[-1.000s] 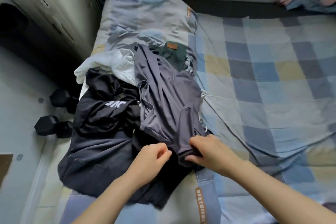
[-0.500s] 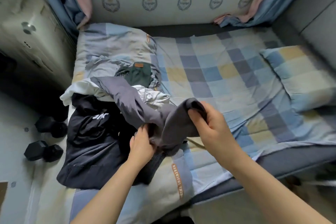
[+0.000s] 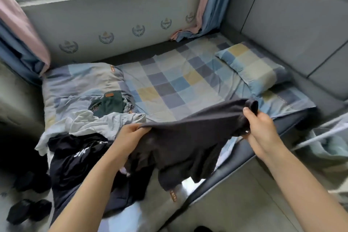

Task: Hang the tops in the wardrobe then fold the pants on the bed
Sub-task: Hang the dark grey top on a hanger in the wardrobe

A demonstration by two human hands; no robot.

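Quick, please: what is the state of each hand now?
Left hand: grip closed on the grey garment.
Right hand: grip closed on the same garment's other end.

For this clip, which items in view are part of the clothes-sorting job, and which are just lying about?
Part of the job:
- dark grey garment, held up by left hand and right hand
- black garment with white lettering
- white garment
- dark green garment with brown patch
- checked bed sheet

Lying about:
- checked pillow
- black dumbbells
- pink-and-blue curtains
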